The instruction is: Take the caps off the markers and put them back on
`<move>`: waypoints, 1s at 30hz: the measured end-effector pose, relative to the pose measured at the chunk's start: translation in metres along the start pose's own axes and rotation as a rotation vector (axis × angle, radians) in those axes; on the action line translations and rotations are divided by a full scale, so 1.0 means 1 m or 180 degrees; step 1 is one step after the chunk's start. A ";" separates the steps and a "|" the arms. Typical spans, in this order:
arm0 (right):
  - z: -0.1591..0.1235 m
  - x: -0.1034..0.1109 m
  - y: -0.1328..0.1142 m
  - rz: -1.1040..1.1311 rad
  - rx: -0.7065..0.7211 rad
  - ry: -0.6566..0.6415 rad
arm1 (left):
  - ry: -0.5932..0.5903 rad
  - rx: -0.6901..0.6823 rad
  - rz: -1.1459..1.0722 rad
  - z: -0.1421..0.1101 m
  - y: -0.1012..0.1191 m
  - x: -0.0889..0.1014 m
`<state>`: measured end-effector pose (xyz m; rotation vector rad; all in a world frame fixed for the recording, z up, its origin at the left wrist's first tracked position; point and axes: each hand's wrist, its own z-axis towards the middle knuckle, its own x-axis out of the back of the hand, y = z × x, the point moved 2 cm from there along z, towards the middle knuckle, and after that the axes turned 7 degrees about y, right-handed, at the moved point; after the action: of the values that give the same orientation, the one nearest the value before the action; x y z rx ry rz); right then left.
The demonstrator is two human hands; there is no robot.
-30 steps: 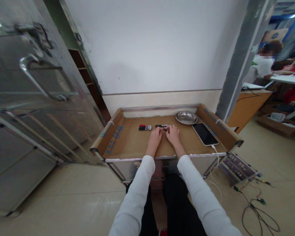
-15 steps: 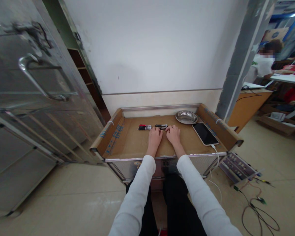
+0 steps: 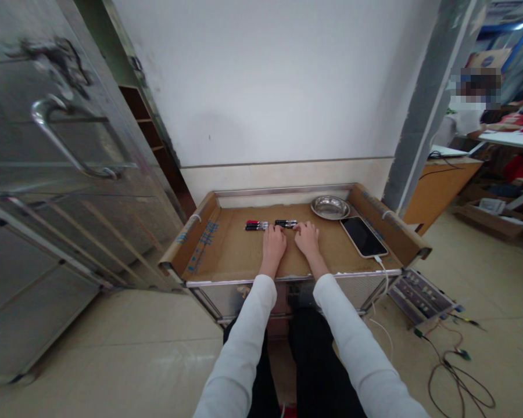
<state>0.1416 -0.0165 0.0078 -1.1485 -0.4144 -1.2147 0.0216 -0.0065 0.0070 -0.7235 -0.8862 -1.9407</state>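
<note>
Since the earlier frame, we find the near black pen [image 3: 289, 226] moved farther, close beside the far black pen [image 3: 285, 221]. Our left hand [image 3: 273, 239] and right hand [image 3: 307, 237] flank it on the tabletop [image 3: 235, 249]; whether the fingers [image 3: 272, 231] grip it, we cannot tell.

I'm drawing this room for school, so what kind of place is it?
Probably a workshop or workroom, though I can't be sure: there's a cardboard-lined table, a metal box with loose cables beside it, and a person by a white table beyond.

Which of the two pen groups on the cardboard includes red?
The left group: its far pen shows red, while the right group looks dark, with no red visible.
</note>
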 end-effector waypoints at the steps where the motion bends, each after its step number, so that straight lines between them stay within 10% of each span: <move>1: 0.000 0.000 0.000 -0.0011 -0.0003 -0.0013 | -0.0008 -0.0004 0.0007 0.000 0.000 0.000; 18: -0.001 0.001 0.000 -0.0074 0.0021 -0.0008 | 0.0234 0.0280 0.0059 0.000 -0.002 0.009; 30: 0.001 0.000 -0.003 -0.0147 0.0041 -0.0001 | 0.0213 0.0746 0.0905 0.014 -0.052 0.028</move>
<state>0.1392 -0.0157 0.0099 -1.1335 -0.4506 -1.2504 -0.0345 0.0115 0.0208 -0.6062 -0.8992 -1.5714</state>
